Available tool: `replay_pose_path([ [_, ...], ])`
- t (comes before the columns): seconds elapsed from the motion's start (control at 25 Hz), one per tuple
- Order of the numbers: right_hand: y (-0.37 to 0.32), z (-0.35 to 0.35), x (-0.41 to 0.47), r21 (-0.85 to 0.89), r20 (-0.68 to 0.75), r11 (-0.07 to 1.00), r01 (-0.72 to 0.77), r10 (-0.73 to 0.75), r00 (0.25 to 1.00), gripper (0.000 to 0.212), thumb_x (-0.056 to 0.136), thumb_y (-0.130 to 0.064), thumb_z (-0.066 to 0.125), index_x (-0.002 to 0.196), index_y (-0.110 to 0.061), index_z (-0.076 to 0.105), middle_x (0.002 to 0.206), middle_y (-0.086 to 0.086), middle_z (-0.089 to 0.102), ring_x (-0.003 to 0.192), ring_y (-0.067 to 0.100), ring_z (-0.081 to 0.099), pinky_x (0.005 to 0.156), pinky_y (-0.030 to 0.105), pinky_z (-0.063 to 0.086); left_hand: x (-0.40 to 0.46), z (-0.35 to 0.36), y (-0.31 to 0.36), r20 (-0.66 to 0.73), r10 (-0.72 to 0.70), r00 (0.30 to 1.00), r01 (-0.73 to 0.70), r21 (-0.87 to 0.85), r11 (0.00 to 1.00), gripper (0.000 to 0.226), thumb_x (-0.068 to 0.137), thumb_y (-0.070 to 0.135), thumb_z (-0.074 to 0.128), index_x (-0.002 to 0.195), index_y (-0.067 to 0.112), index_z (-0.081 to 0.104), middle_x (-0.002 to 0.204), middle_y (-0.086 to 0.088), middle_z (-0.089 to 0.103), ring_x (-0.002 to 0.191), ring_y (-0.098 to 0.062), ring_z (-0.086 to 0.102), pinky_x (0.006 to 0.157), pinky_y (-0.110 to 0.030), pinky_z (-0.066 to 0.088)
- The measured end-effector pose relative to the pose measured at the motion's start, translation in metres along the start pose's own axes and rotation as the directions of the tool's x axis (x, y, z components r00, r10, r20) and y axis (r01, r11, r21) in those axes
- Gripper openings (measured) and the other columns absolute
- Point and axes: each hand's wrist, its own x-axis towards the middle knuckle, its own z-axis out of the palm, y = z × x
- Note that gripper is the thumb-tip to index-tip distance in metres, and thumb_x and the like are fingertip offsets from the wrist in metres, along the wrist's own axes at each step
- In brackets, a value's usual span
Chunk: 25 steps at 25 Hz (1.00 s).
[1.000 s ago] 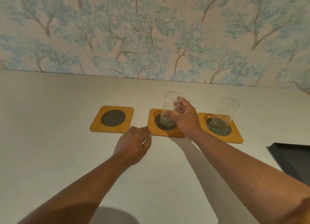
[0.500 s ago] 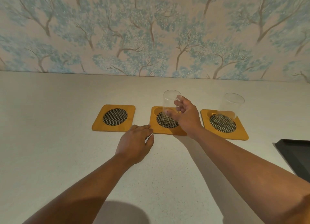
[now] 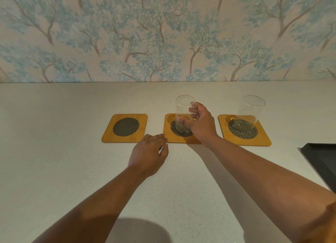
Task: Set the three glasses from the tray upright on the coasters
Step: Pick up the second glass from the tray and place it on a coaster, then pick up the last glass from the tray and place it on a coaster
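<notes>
Before you, a wall (image 3: 163, 33) papered with blue-leafed trees rises behind a pale speckled counter (image 3: 54, 170). At the right edge, a dark tray (image 3: 320, 161) shows only one corner; what it holds lies out of view.

Three square amber coasters sit in a row, each with a round patch of black mesh at its centre. The left coaster (image 3: 125, 128) is bare. The middle coaster (image 3: 179, 131) bears a clear, straight-walled glass (image 3: 183, 110), upright with its base on the mesh. The right coaster (image 3: 244, 131) carries a second glass (image 3: 249, 111) of the same kind, also upright and a little off-centre toward the far side.

Your right hand (image 3: 201, 122) reaches in from the lower right with the forearm stretched long across the counter. Its fingers and thumb curl around the right side of the middle glass; whether they press the wall or have slackened, you cannot tell.

Your left hand (image 3: 148, 153) lies palm down on the counter, fingers loosely together and relaxed, tips touching the near left corner of the middle coaster, holding nothing.
</notes>
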Motion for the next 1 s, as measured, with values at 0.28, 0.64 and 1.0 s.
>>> replay_pose_path([
  [0.28, 0.006, -0.009, -0.031, -0.061, 0.065, 0.996, -0.061, 0.065, 0.996, 0.117, 0.068, -0.047, 0.089, 0.159, -0.018, 0.023, 0.162, 0.005, 0.036, 0.145, 0.02, 0.039, 0.112, 0.036, 0.039, 0.0, -0.001, 0.0, -0.012, 0.03, 0.999, -0.03, -0.001, 1.0, 0.037, 0.099, 0.04, 0.048, 0.127, 0.023, 0.067, 0.14, 0.007, 0.061, 0.122, -0.016, 0.056, 0.093, -0.034, 0.052],
  [0.64, -0.015, -0.094, -0.096, -0.235, 0.036, 0.969, 0.078, -0.071, 0.997, 0.06, 0.082, -0.024, 0.083, 0.136, -0.013, 0.059, 0.126, -0.001, 0.067, 0.114, 0.009, 0.062, 0.103, 0.032, 0.048, -0.008, -0.006, 0.015, -0.091, 0.288, 0.953, -0.27, 0.17, 0.948, 0.013, 0.087, 0.014, 0.071, 0.1, 0.014, 0.073, 0.095, 0.0, 0.072, 0.078, -0.025, 0.064, 0.057, -0.032, 0.048],
  [1.0, 0.036, -0.364, -0.161, -0.712, -0.06, 0.697, 0.081, -0.175, 0.983, 0.034, 0.09, -0.014, 0.064, 0.124, -0.014, 0.07, 0.115, 0.002, 0.073, 0.103, 0.021, 0.067, 0.092, 0.038, 0.052, -0.017, 0.083, 0.315, 0.093, 0.504, 0.859, -0.491, -0.131, 0.861, 0.034, 0.096, 0.043, 0.051, 0.121, 0.027, 0.068, 0.119, 0.01, 0.068, 0.104, -0.014, 0.062, 0.081, -0.03, 0.05],
])
